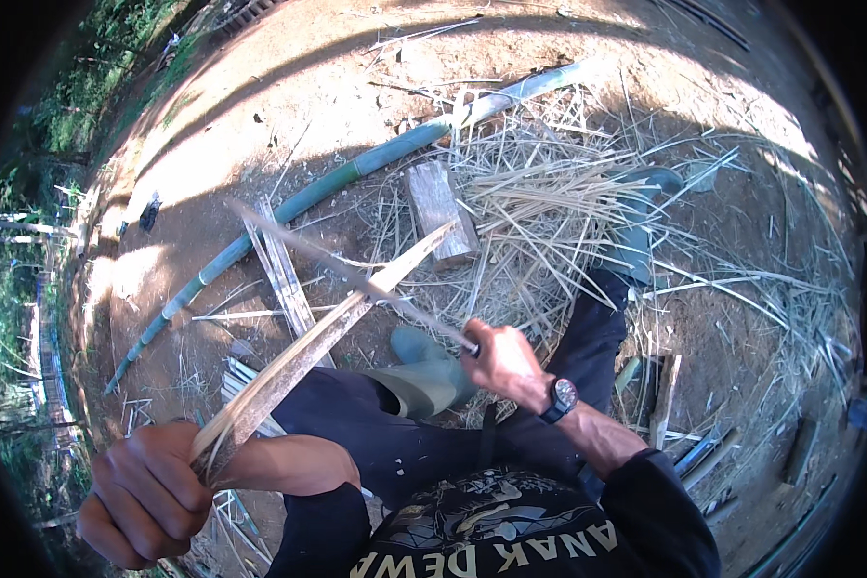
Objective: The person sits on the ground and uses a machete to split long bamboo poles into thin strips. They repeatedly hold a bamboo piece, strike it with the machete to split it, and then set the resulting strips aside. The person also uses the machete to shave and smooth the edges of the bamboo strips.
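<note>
My left hand (149,493) is closed around the near end of a long split bamboo piece (294,361), which slants up and away to a pale, pointed far end. My right hand (506,364) grips the dark handle of a long-bladed knife (419,313). Its narrow blade reaches to the upper left and crosses the bamboo near the far end, where a thin sliver (361,263) stands off. Whether the edge is biting into the bamboo cannot be made out. Beyond the tip of the bamboo, a squared wooden block (437,207) lies on the ground.
A heap of thin bamboo strips (559,197) spreads beyond my legs, partly over one rubber boot (631,226). The other boot (419,376) is near the middle. A long green bamboo pole (332,181) crosses the dirt ahead. Split pieces (284,270) lie at left, and offcuts (663,400) at right.
</note>
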`<move>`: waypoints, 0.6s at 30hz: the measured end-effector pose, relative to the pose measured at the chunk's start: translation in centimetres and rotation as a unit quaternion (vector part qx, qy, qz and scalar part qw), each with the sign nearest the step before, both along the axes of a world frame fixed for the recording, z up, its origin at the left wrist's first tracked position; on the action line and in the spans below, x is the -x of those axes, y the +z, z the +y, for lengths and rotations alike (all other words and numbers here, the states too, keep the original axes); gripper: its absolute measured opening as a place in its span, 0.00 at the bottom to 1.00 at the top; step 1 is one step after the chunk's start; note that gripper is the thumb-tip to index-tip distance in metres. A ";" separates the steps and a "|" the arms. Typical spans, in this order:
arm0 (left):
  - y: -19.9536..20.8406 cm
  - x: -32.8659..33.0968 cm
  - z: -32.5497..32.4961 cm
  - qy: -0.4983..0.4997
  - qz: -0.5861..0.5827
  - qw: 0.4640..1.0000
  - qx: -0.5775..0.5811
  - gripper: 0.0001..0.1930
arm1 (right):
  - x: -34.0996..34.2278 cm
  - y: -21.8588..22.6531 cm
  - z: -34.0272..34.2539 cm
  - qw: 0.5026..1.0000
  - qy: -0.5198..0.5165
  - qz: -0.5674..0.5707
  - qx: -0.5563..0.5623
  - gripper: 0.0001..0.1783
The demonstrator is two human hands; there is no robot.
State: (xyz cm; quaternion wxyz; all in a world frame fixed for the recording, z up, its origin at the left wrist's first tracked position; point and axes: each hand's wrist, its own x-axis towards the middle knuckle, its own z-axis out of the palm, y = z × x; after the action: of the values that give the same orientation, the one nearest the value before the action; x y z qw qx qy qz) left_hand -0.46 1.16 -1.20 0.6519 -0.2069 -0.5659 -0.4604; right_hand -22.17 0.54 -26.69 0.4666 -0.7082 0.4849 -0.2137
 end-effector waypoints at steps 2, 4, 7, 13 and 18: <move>0.1 0.1 -0.5 -0.003 -0.008 1.000 0.000 0.13 | -1.4 1.8 0.5 0.997 0.009 -0.025 0.070 0.09; 0.3 -0.4 -0.9 -0.026 -0.006 1.000 -0.001 0.12 | -0.9 -0.9 -0.3 0.998 -0.024 -0.010 0.057 0.09; 0.5 -0.5 -1.3 -0.038 -0.016 0.999 0.017 0.11 | 1.7 -6.5 -1.4 0.992 -0.068 0.107 -0.004 0.09; 0.3 -1.6 -1.1 -0.034 -0.029 0.999 0.006 0.09 | -1.3 -0.5 -1.0 0.996 0.018 -0.032 0.080 0.09; 0.4 -1.6 -1.3 -0.011 0.013 1.000 0.000 0.12 | 3.0 -14.2 -4.5 0.980 -0.112 0.158 -0.035 0.09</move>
State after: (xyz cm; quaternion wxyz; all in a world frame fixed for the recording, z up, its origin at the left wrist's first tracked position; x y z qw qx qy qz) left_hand 1.09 -0.10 -0.78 0.6542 -0.2193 -0.5551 -0.4645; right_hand -25.14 -4.01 -40.85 0.3818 -0.6575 0.6357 -0.1330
